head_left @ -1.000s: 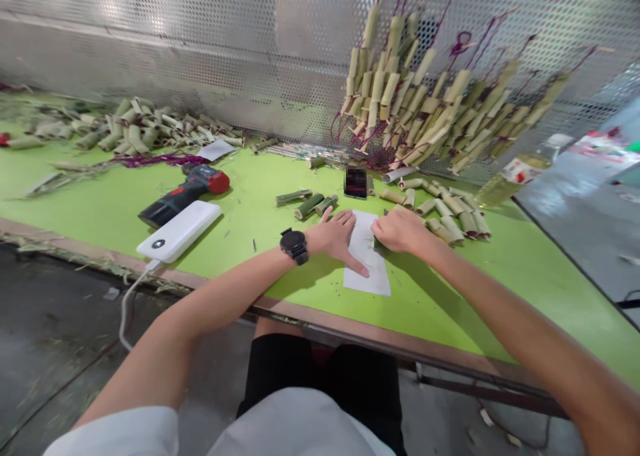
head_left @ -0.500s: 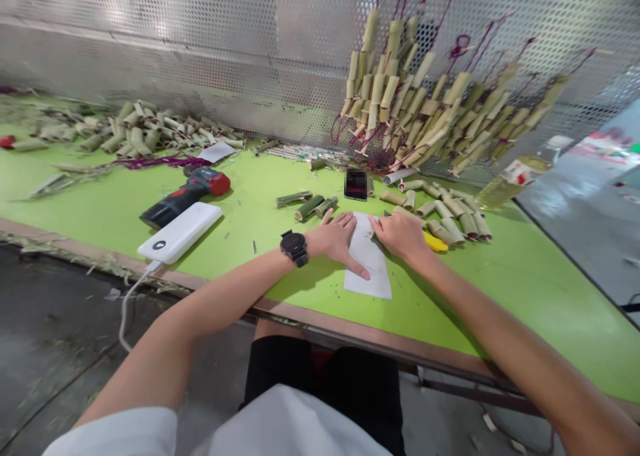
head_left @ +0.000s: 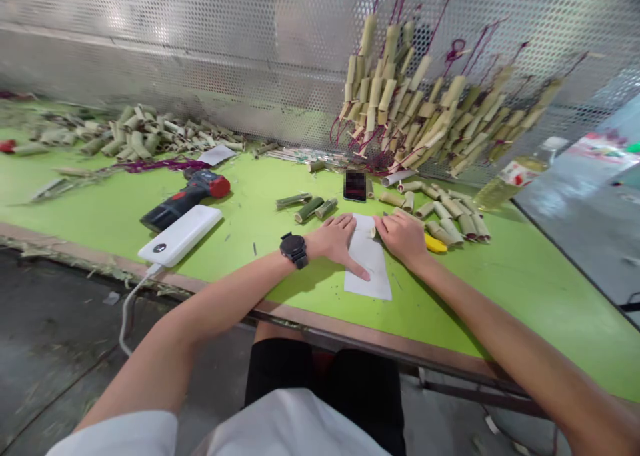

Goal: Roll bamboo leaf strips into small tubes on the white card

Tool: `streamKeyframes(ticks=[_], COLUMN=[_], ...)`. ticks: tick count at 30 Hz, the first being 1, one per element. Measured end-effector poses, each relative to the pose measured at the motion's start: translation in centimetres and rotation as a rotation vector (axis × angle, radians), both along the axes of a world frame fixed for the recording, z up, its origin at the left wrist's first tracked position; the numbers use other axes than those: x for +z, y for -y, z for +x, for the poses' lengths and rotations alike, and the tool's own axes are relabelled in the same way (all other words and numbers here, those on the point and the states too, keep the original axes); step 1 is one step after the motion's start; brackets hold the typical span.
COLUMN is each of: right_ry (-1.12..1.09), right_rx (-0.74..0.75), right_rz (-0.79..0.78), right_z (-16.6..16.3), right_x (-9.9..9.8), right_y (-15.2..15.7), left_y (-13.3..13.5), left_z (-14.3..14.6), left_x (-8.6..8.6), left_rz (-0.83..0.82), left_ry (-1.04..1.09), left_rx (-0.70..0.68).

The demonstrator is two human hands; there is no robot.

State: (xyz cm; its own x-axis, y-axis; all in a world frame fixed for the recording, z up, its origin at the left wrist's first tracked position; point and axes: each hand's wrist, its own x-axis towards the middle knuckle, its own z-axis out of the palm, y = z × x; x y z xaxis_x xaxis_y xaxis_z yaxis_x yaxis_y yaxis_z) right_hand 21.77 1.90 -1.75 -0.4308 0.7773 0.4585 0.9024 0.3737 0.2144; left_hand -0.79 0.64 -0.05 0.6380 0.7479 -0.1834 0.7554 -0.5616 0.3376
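My left hand (head_left: 340, 243) lies flat on a white sheet of paper (head_left: 369, 286), fingers stretched and thumb spread, with a black watch on its wrist. My right hand (head_left: 403, 236) is closed and rests at the paper's right edge. By its fingertips sits a small pale piece (head_left: 371, 232) on the sheet, too small to name. A yellow object (head_left: 435, 243) shows just beyond the right hand, and a dark tip peeks out over the knuckles. Whether these belong together or are in the grip is hidden.
Short bamboo tubes (head_left: 460, 216) lie at the right, beside an oil-coloured bottle (head_left: 515, 176). Strung bamboo pieces (head_left: 415, 103) lean on the mesh wall. A phone (head_left: 355, 186), cut bamboo (head_left: 309, 209), a cordless drill (head_left: 187, 196) and a white power bank (head_left: 183, 235) also lie here.
The small pale piece by my right fingertips shows a little more fully. Both hands have stayed almost in place.
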Motion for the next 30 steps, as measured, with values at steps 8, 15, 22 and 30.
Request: streamKeyframes(ticks=[8,15,22,30], right_ry=[0.103,0.202,0.206,0.224], right_rx=[-0.040,-0.001,-0.126,0.065], right_rz=[-0.137,-0.280,-0.304,-0.295], right_z=[-0.6,0.1,-0.9,-0.9], right_x=[1.1,2.0,3.0,2.6], right_y=[-0.8,2.4,1.2,3.4], left_y=[0.1,-0.1,0.0,0.1], left_z=[0.0,0.1,0.2,0.2], left_x=[0.1,-0.4,-0.3,-0.1], left_rz=[-0.005,0.004,0.006,0.008], left_ry=[0.007,-0.008,0.002,-0.005], left_rx=[0.003,-0.003,0.019,0.007])
